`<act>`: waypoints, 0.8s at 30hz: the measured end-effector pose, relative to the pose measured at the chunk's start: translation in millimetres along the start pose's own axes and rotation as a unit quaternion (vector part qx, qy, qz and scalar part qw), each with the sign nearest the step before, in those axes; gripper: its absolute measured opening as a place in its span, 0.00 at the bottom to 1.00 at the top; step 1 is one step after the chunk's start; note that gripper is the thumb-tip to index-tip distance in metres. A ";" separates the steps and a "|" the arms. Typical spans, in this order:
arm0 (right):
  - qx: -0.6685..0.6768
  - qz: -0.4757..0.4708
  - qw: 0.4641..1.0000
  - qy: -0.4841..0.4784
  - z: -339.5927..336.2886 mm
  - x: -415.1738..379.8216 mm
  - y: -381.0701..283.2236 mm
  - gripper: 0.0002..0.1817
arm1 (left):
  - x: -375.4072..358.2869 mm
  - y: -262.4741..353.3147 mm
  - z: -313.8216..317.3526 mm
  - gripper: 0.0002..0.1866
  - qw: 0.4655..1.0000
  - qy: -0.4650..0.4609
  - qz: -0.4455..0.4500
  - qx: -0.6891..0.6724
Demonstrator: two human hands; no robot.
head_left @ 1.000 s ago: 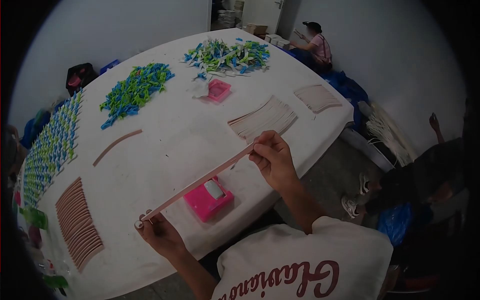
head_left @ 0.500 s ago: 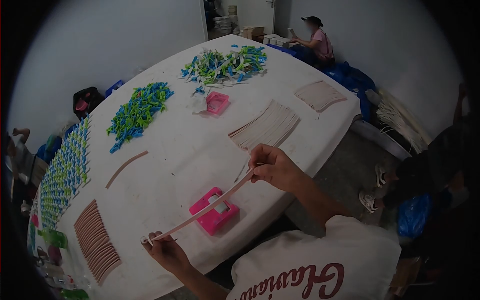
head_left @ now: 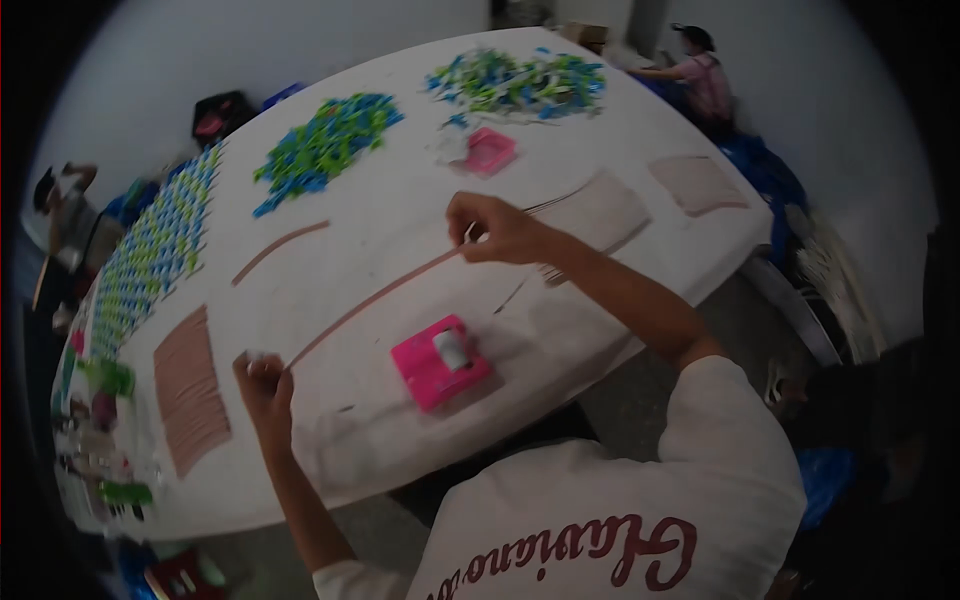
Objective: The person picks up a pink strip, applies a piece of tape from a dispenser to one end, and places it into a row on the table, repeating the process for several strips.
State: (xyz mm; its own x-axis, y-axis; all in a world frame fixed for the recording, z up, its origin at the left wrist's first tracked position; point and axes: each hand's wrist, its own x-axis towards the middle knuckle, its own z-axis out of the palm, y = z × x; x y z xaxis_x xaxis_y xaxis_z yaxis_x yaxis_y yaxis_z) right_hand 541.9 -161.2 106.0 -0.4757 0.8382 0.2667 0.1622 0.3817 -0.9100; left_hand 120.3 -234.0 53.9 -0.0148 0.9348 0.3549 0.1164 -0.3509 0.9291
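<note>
In the head view, a long pinkish-brown strip (head_left: 365, 302) is held above the near part of the white-covered desk (head_left: 375, 225), slanting from near left to a farther point on the right. The left hand (head_left: 264, 388) has its grip closed on the near left end, thumb and fingers together; something pale shows at its fingertips, too blurred to name. The right hand (head_left: 495, 230) pinches the other end between thumb and fingers, its grip clamped there. The strip bows slightly between them.

A bright pink dispenser (head_left: 425, 370) with a pale roll rests on the desk, on the near side of the strip and apart from both hands. Left of the left hand lies a block of brown strips (head_left: 190, 390), side by side. Farther off, a single curved strip (head_left: 278, 250) lies alone.

On the far left are rows of blue and green pieces (head_left: 155, 250), and right of them a blue-green pile (head_left: 325, 145). A mixed pile (head_left: 515, 85) with white pieces lies at the far side, with a pink tray (head_left: 490, 150) nearer. Pale strips (head_left: 605, 215) lie beyond the right forearm, and a smaller pale bundle (head_left: 700, 185) lies farther right. One person (head_left: 708, 88) is at the far right, another person (head_left: 72, 215) at the far left.
</note>
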 end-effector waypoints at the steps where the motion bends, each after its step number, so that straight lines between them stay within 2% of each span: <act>1: -0.034 -0.010 0.999 0.001 3.3 11.3 9.2 0.14 | 2.9 -5.5 -7.5 0.25 1.000 0.000 -0.004 0.027; 3: -0.105 0.005 0.994 -0.002 13.7 34.5 18.5 0.13 | 15.2 -14.1 -10.2 0.24 0.998 0.018 -0.001 0.058; 8: -0.132 -0.051 0.990 0.004 38.5 89.8 49.0 0.12 | 43.5 -39.2 -28.8 0.24 0.995 0.059 -0.002 0.076; 10: -0.141 -0.066 0.988 0.008 52.7 110.5 59.9 0.12 | 59.9 -47.5 -39.6 0.24 0.992 0.096 -0.027 0.083; 13: -0.147 -0.077 0.985 0.036 70.2 141.2 72.5 0.11 | 91.2 -61.9 -57.1 0.24 0.988 0.095 -0.060 0.104; 17: -0.168 -0.046 0.981 0.082 99.4 176.4 89.6 0.10 | 130.4 -89.9 -84.7 0.26 0.989 0.088 -0.045 0.114; 18: -0.164 -0.043 0.980 0.100 102.9 186.6 94.5 0.10 | 137.6 -91.0 -89.2 0.28 0.980 0.095 -0.069 0.159; 22: -0.152 -0.038 0.982 0.108 115.9 217.3 110.8 0.09 | 159.9 -103.7 -103.6 0.29 0.975 0.124 -0.104 0.156; 24: -0.163 -0.029 0.979 0.117 120.3 226.7 119.0 0.09 | 170.2 -116.6 -114.4 0.29 0.970 0.107 -0.113 0.186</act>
State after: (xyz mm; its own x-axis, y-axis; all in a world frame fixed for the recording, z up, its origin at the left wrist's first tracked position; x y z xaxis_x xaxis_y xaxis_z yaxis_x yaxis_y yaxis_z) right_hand 349.4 27.3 20.0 -0.2874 0.8631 0.4152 0.4256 0.5034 -0.7519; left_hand -9.4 -40.3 17.8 -0.2824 0.9388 0.1974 0.4356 -0.0579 0.8983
